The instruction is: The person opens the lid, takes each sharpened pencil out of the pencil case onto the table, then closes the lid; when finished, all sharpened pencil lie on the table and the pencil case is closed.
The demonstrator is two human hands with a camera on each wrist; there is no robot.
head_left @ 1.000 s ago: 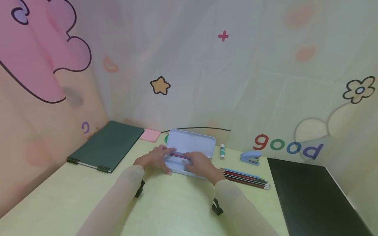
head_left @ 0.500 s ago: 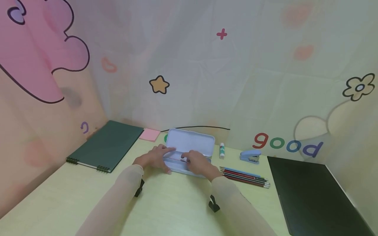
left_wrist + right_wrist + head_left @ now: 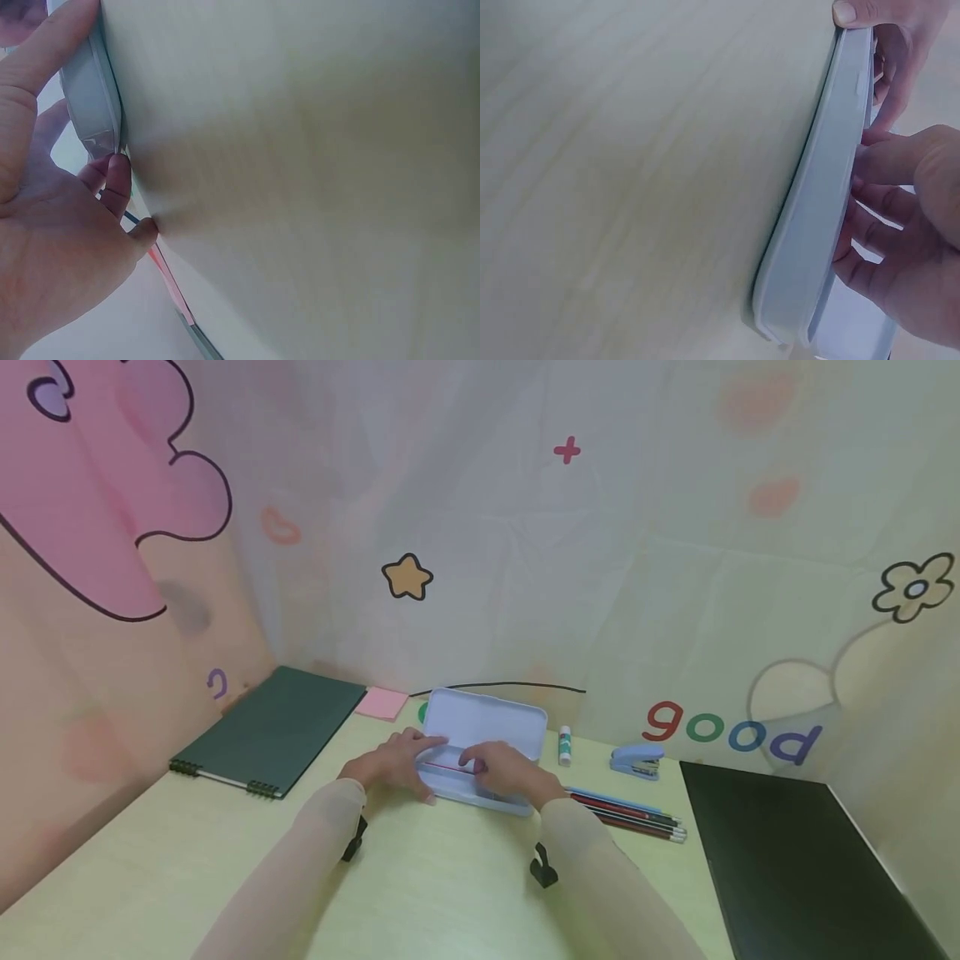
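Note:
An opened white pencil case (image 3: 471,789) lies on the table, its lid (image 3: 487,718) raised at the back. My left hand (image 3: 393,764) grips the case's left end, thumb at the front wall and fingers round the end, as the left wrist view shows. A thin red pencil (image 3: 448,767) lies lengthwise in the case. My right hand (image 3: 506,770) reaches into the case with bent fingers, over the pencil's right part. In the right wrist view its fingertips (image 3: 862,161) dip behind the front wall, so I cannot tell whether they pinch the pencil.
Several pencils (image 3: 630,814) lie right of the case. A glue stick (image 3: 565,747) and a blue stapler (image 3: 636,761) stand behind them. A black board (image 3: 810,860) lies far right. Pink sticky notes (image 3: 382,703) and a dark green spiral notebook (image 3: 281,727) are at the left.
The pencil in the right hand has gone down from above the case into it. The right hand's index finger has drawn back and bent; the left hand has stayed on the case.

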